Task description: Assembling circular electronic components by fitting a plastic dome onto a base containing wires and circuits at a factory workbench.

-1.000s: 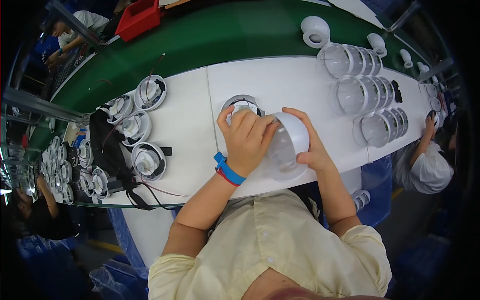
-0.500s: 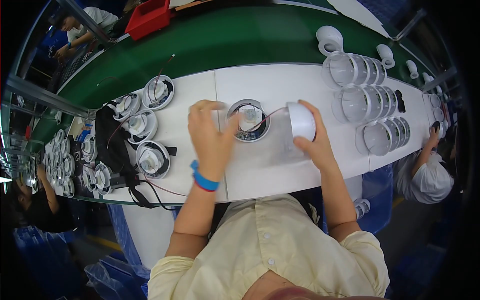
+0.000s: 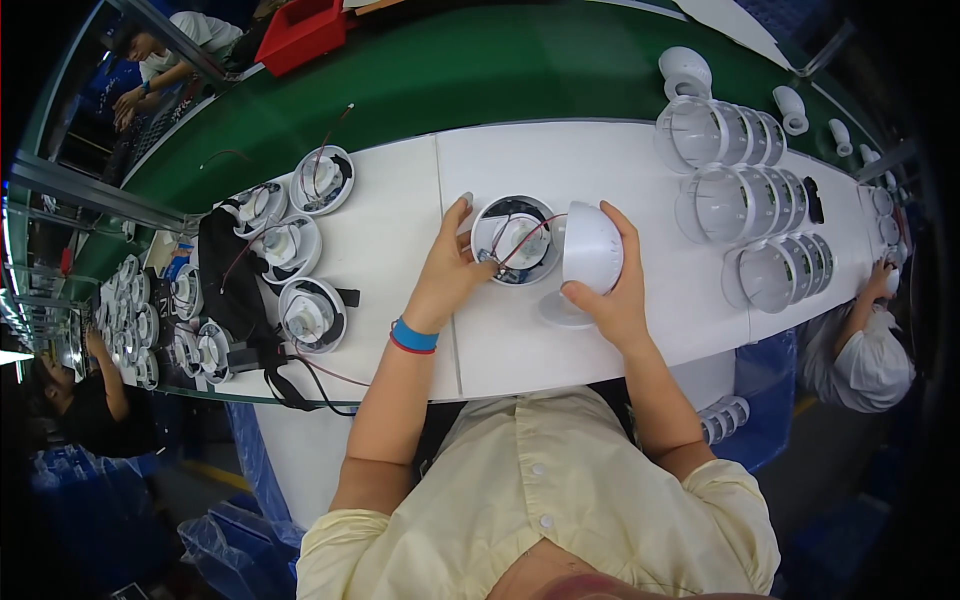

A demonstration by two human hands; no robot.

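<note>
A round white housing [image 3: 543, 272] lies open side up on the table, with a circuit board and a pale round part inside. At its left rim is my left hand [image 3: 443, 272], the thumb over the near-left edge and the fingers curved along the left side. My right hand [image 3: 622, 300] grips a white dome-shaped cover [image 3: 596, 245], tilted on its side, thumb below and fingers over its right side. The cover stands close to the housing's right rim. A thin red wire [image 3: 541, 228] runs from inside the housing toward the cover. Below the cover, a clear rounded edge shows.
Several similar white units [image 3: 312, 316] stand at the left near a black strap [image 3: 228, 275] and cables. Clear domes [image 3: 715, 205] lie in rows at the right, near white elbow-shaped parts [image 3: 686, 72]. A red bin [image 3: 300, 38] sits beyond the green belt [image 3: 430, 75]. Other people work nearby.
My left hand has come right and settled at the housing's rim. My right hand has brought the cover left, closer to the housing. The view has shifted slightly.
</note>
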